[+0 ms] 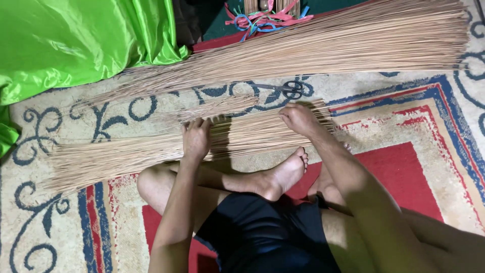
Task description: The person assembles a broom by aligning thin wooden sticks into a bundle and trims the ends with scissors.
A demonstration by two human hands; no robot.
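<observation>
I sit cross-legged on a patterned carpet (404, 116). A loose layer of thin tan broom sticks (126, 154) lies across the floor in front of my legs. My left hand (196, 139) rests palm down on the sticks near their middle, fingers spread. My right hand (299, 119) presses on the thicker ends of the same sticks, fingers curled over them. A smaller bunch of sticks (212, 107) lies just beyond the hands. A much larger sheaf of sticks (323, 48) lies farther away, running from upper right to left.
Black-handled scissors (288, 89) lie on the carpet between the two stick piles. Bright green shiny cloth (70, 40) fills the upper left. Pink and blue plastic ties (262, 20) lie at the top. My bare foot (285, 174) sits below the sticks.
</observation>
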